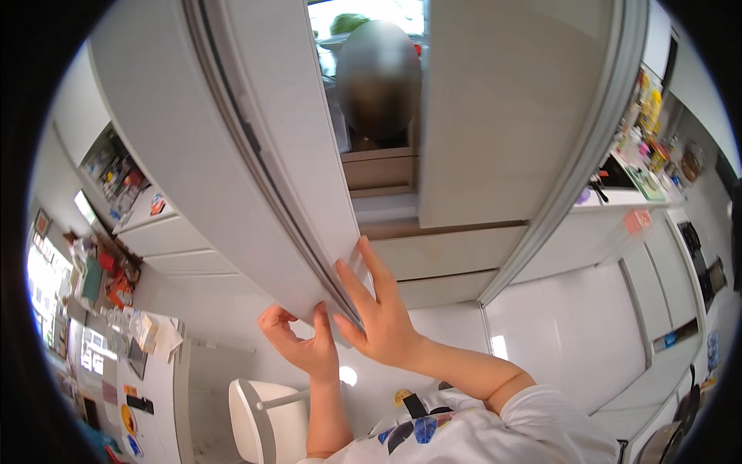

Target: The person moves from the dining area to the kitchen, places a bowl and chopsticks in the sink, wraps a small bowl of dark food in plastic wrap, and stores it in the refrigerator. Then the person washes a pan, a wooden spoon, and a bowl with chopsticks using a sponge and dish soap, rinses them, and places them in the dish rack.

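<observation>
An open door (290,110) of a tall refrigerator stands in front of me, edge on. My left hand (304,342) grips its lower end from the left, thumb and fingers curled. From the right, my right hand (385,313) straddles the same edge, thumb by the dark seal strip and fingertips spread on the inner side. Beyond the door is a brightly lit compartment, with something green (349,23) at the top and beige drawers or bins (379,174) lower down. A blurred oval patch hides much of that opening. The other refrigerator door (504,116) is closed.
Below the closed door are two wide drawer fronts (458,255). A white chair (272,423) stands by my left arm. On the left, a table (165,383) holds bottles and papers. A cluttered kitchen counter (626,200) runs along the right.
</observation>
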`<state>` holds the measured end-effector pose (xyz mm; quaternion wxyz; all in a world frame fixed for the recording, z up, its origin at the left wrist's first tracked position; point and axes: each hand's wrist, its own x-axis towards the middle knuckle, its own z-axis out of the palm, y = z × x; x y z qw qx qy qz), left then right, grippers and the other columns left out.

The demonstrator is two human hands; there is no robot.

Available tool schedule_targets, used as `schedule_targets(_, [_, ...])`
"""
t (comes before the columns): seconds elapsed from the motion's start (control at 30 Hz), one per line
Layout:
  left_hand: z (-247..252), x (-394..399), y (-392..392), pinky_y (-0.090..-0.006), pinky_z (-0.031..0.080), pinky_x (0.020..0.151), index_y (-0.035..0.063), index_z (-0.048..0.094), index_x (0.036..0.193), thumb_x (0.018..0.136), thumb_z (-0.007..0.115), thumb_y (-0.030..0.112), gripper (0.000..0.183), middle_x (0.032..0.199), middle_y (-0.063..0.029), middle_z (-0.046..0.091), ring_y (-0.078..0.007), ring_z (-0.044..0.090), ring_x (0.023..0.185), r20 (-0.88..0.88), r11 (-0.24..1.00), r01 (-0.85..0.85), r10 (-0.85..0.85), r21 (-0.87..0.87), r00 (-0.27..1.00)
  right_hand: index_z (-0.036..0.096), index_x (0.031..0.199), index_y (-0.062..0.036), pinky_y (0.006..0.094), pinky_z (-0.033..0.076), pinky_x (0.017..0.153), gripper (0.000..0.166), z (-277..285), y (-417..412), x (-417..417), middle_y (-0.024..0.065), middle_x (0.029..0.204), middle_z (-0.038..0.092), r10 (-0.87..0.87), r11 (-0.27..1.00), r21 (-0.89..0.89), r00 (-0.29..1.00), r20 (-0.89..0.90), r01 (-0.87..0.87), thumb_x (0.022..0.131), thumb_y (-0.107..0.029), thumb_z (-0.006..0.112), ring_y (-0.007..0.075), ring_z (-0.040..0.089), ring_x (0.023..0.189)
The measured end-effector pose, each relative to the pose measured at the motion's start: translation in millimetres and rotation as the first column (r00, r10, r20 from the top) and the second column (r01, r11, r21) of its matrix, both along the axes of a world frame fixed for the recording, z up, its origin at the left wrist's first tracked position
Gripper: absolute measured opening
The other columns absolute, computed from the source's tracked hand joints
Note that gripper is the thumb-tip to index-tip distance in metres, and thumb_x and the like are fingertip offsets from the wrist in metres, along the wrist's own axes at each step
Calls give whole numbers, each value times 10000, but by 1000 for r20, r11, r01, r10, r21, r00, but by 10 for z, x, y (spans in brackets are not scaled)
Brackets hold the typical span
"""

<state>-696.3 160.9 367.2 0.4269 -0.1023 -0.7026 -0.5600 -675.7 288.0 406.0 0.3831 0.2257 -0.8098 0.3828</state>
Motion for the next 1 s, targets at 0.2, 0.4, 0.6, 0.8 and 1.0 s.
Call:
schedule_targets(0.2, [81,-145,880,-308,441,706,-24,492,1165,770,539,-52,399,1112,-142,481,-225,485,928,-60,985,137,-144,-108,988,387,1328,-3,459,316,1029,621,10,669,-168,233,1399,288,-170,985,41,985,24,169,747,-45,602,409,294,1288])
schedule_targets(0.4, [53,-570,1697,-359,403,930,13,473,1250,815,624,105,470,1345,-151,418,-303,403,1246,70,891,455,-453,-11,889,500,1217,12,482,325,1024,453,101,1274,-518,185,1370,369,-267,905,286,945,-190,314,778,-78,569,381,341,1273])
schedule_targets(0.6, [55,-1204,2328,-380,367,994,31,386,1330,803,641,128,593,1445,-177,268,-335,285,1323,59,782,280,-298,-557,953,576,1172,0,498,171,1087,404,66,1977,-1161,141,1411,368,-398,515,700,861,-317,496,823,-196,527,329,264,1335])
schedule_targets(0.8, [-195,-1637,2698,-422,317,1030,47,317,1376,781,666,178,702,1478,-199,168,-387,139,1362,79,738,248,-257,-628,963,485,1267,12,458,103,1120,529,-134,2374,-1724,149,1438,321,-364,399,784,867,-341,476,789,-195,576,306,209,1366])
schedule_targets(1.0, [-318,-1886,2768,-402,244,1075,34,252,1398,804,630,226,729,1477,-207,157,-372,131,1366,166,732,256,-196,-632,967,465,1290,6,452,90,1122,549,-45,2405,-1769,137,1456,294,-377,367,838,888,-263,404,806,-233,564,291,189,1375])
